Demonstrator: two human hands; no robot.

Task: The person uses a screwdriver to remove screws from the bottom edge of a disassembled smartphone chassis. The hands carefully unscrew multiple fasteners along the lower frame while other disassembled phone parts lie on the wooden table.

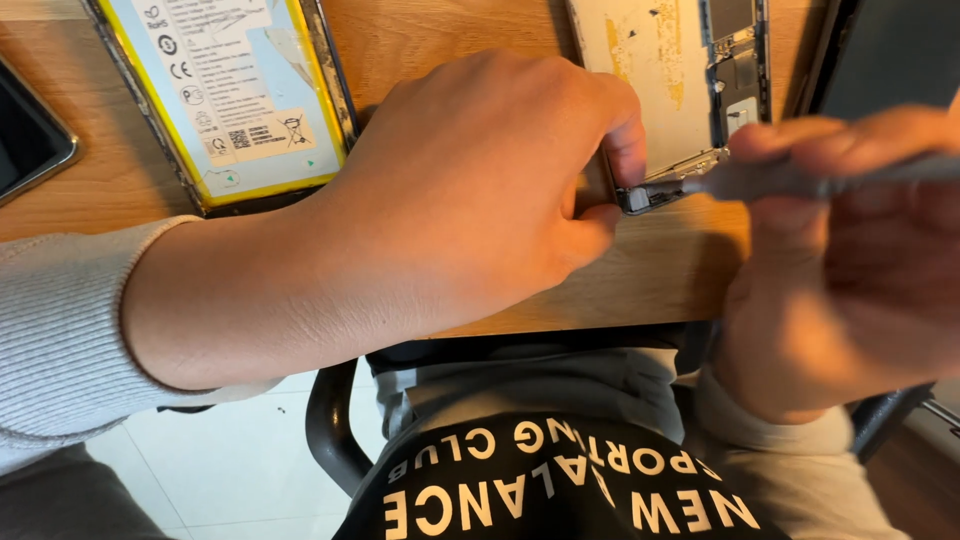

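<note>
Pinching the near corner of an opened phone (pixel 668 90) between thumb and forefinger, the left hand (pixel 480 190) lies knuckles-up across the wooden table (pixel 660 270), its grey ribbed sleeve (pixel 60 330) running off to the left. The phone sits at the table's near edge, back cover off, showing a pale inner plate with yellowish patches and a strip of dark circuit parts along its right side; the pinched corner is a dark frame piece just at the fingertips (pixel 625 150). The right hand (pixel 850 250) comes in from the right, fingers pressed together around a thin grey tool (pixel 800 180), blurred, whose tip touches the phone's frame right beside the left thumb. Whether the tip is under the frame or only against it cannot be told. Behind the left hand lies a second opened device (pixel 230 90) with a large white-labelled battery edged in yellow inside a dark frame. A dark screen (pixel 25 140) lies at the far left edge, and another dark panel (pixel 890 60) at the upper right. Below the table edge show a black chair frame (pixel 330 420), white floor tiles, and a dark garment with white lettering on the person's lap.
</note>
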